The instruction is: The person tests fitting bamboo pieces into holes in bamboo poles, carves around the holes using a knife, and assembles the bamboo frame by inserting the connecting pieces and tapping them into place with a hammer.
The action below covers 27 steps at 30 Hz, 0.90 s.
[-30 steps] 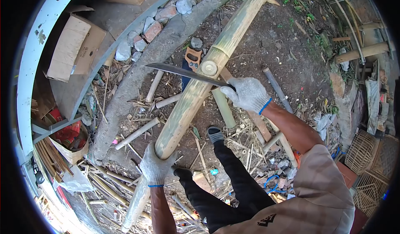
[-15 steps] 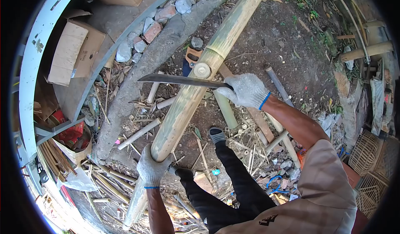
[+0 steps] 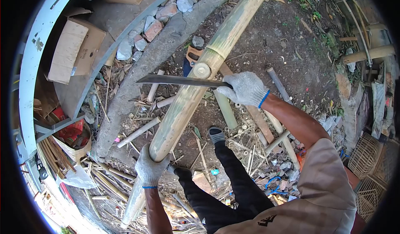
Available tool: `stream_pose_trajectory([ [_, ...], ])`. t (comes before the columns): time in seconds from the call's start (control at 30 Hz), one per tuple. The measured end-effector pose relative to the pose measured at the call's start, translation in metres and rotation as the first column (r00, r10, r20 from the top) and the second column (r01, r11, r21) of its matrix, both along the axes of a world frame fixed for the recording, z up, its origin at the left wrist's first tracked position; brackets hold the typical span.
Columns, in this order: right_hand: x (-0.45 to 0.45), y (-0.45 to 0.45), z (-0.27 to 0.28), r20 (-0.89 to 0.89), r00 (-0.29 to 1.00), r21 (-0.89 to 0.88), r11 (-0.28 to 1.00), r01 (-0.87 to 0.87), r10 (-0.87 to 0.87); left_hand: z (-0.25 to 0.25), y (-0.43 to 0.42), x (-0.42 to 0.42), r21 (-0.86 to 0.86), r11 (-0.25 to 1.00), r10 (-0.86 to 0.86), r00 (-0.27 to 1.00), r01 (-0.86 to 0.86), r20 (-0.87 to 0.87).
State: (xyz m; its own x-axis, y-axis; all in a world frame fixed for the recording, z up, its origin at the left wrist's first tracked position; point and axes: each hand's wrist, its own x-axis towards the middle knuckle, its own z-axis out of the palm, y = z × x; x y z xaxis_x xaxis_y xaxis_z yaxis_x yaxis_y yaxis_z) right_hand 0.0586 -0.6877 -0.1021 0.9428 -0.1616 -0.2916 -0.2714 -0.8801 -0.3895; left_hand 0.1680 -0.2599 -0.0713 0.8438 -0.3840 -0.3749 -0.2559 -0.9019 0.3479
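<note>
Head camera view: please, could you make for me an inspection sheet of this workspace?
Surface: soil ground, littered with chips.
Job's things: bamboo pole, slanting; long knife crosses over it, contact unclear.
Clutter: handsaw beside pole, cut piece.
Grippers: gloved left hand at pole's near end; gloved right hand grips knife.
Cables: nothing certain; blue loop in debris.
Surroundings: stones, cardboard box, woven basket.

Your pale grey knit gloves with blue cuffs, your beige top with a black angular mark, your black trousers, your grey-striped footwear
</note>
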Motion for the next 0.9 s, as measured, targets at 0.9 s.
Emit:
stream_pose_trajectory([
  [0.9,-0.024,0.123,0.077,-0.022,0.922,-0.044,0.922,0.386,-0.387,-0.006,0.005,-0.024,-0.019,0.999,-0.041,0.999,0.041,0.002],
])
